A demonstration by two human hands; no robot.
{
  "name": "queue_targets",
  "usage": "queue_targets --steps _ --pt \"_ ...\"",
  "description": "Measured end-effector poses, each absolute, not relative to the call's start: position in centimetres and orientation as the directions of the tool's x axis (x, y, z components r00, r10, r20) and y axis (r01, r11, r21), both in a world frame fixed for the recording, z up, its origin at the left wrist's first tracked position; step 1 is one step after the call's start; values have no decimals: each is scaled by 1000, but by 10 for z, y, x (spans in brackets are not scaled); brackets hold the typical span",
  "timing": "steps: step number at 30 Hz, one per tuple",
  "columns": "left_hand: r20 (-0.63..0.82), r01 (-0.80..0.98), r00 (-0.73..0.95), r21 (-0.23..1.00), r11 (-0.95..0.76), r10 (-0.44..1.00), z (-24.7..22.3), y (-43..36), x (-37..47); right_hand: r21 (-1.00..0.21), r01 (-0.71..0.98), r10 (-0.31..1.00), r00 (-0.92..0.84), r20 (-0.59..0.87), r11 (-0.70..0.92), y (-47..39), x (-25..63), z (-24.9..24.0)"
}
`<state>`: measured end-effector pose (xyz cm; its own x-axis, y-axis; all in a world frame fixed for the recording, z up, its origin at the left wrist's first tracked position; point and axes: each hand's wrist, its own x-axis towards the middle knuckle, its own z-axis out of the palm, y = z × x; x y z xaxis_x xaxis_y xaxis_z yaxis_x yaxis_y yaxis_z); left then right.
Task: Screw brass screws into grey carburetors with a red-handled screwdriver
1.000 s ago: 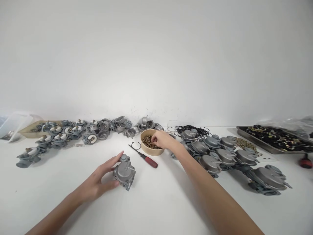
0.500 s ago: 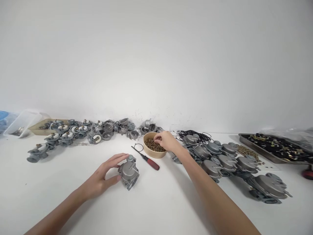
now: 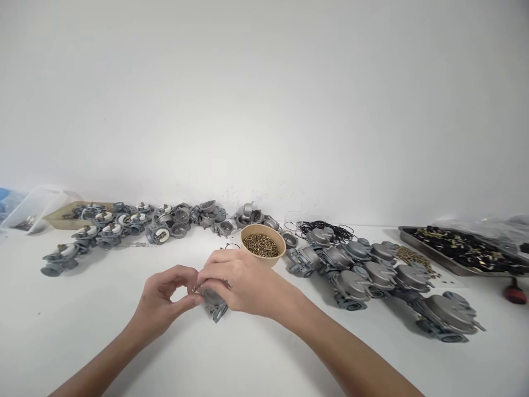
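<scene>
A grey metal carburetor sits on the white table, partly covered by my hands. My left hand is closed at its left side, thumb and fingers against the body. Over its top reaches my right hand, fingertips pinched at the left edge, where a small brass-coloured screw shows. Just behind stands a round cardboard tub full of similar screws. The red-handled screwdriver is hidden behind my right hand.
Grey carburetors with white floats stand at left, beside loose float bowls. Bowl-covered carburetors fill the right side. Behind them lie black rubber rings, a pile of brass pieces and a metal tray of black parts.
My right hand has left the screw tub and come down to the carburetor, its fingertips now beside my left fingers. My left hand has stayed at the carburetor, its fingers more curled.
</scene>
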<state>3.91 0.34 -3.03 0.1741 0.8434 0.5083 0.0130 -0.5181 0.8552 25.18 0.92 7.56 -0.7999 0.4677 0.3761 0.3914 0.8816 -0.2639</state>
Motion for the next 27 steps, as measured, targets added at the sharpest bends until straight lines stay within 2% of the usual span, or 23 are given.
queue_targets --steps 7,12,14,18,21,27 --pt "428 3 15 904 -428 904 -31 0 44 -337 440 542 -773 330 832 14 249 74" --pt "365 -3 32 931 -365 931 -24 -2 44 -362 522 635 -643 428 772 17 267 73" --pt "335 -9 49 942 -335 941 -22 0 43 -441 568 719 -524 457 695 21 284 62" --pt "327 103 106 936 -337 939 -22 6 37 -610 610 862 -331 383 506 23 316 18" --pt "359 230 176 890 -393 917 -22 11 34 -613 629 879 -342 333 478 18 327 -12" --pt "352 300 264 855 -423 898 -25 14 30 -587 656 879 -399 263 474 12 322 -26"
